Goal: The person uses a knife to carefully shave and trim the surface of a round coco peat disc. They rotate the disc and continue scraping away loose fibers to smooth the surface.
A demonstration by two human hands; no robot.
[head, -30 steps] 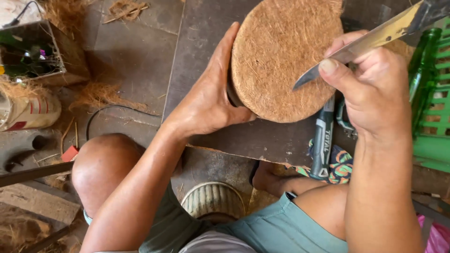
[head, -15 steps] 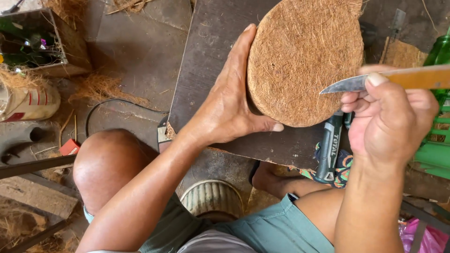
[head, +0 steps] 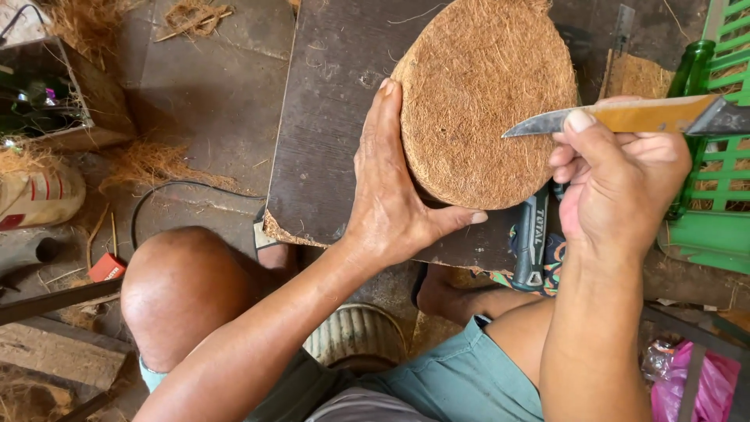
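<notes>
Between the two hands, seen from the head camera, a round coir fibre disc (head: pixel 488 98) lies flat on a dark board (head: pixel 336 117). At its near-left edge the left hand (head: pixel 391 195) grips it: the fingers run up along the rim and the thumb hooks under the near edge, so the palm presses the disc against the board. To the right of the disc, the right hand (head: pixel 617 180) is closed around the yellowish handle of a knife (head: pixel 617 117), thumb laid on top of the handle, with the grey blade pointing left and its tip over the disc's right side; whether the tip touches the fibre I cannot tell.

Judging from this, the cut would go best with the blade kept shallow and drawn along the right rim, well apart from the left thumb, which sits close below the blade's line. The holding hand should turn the disc in small steps and keep it pressed flat.

Just below the knife hand lies a dark utility cutter (head: pixel 531 242); beyond it stand a green bottle (head: pixel 691 70) and a green plastic crate (head: pixel 723 180). Loose fibre (head: pixel 152 164) lies on the floor, far left of the holding hand.
</notes>
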